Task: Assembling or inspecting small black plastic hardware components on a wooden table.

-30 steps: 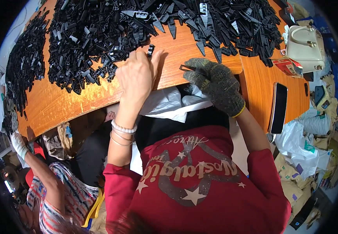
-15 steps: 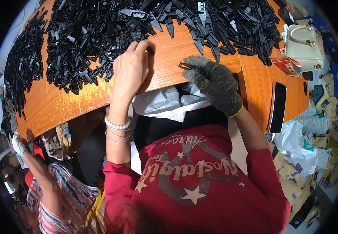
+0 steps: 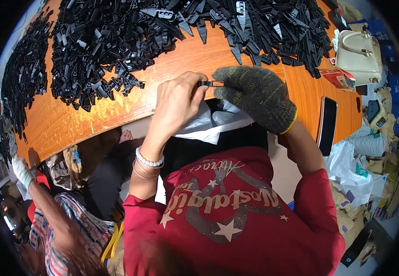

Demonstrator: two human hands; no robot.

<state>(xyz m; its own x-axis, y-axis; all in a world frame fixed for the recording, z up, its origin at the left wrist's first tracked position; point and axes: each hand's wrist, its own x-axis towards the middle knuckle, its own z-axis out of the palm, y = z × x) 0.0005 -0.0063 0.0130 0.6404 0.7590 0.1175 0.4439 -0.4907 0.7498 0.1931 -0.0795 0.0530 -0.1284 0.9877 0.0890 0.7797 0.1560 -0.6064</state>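
My left hand, bare with bracelets at the wrist, pinches a small black plastic clip between thumb and fingers. My right hand, in a dark knitted glove with a yellow cuff edge, grips a black plastic frame piece, mostly hidden by the glove. The two pieces meet end to end over the table's front edge; whether they are joined is too small to tell. Beyond my left hand lies a heap of small black clips. Longer pointed black pieces are piled beyond my right hand.
Another black heap covers the far left of the wooden table. A phone and a cream handbag rest at the right. White plastic hangs below the edge. A co-worker's gloved hand is at the left corner.
My left hand has come from the clip heap toward the right and nearer, bringing the clip to the piece in my right hand. A few clips now lie closer to the middle.
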